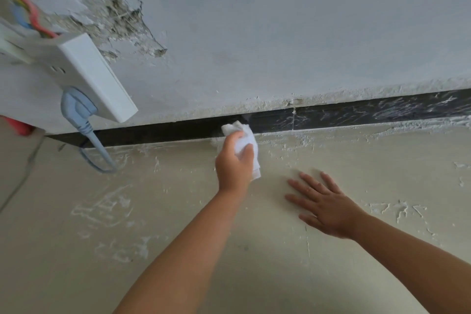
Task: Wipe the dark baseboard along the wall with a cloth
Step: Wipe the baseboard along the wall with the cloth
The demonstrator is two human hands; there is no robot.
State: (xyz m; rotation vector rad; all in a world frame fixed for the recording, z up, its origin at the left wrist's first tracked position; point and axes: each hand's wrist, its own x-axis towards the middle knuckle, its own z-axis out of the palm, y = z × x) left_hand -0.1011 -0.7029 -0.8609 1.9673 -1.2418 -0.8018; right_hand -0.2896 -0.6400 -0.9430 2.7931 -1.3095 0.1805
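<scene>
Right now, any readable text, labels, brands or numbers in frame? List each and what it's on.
None readable.
White socket plate: only slot openings show, no lettering or brand.
Grey plug: no marking visible.
White cloth in the left hand: plain.
Dark baseboard: only pale veining and plaster smears, no characters.
Floor: white scrape marks, not writing.

No text, label, brand, number or sign can be read anywhere in the view. The white socket plate (84,69) on the wall carries no legible marking, and the dark baseboard (356,115) shows only pale veining.
</scene>
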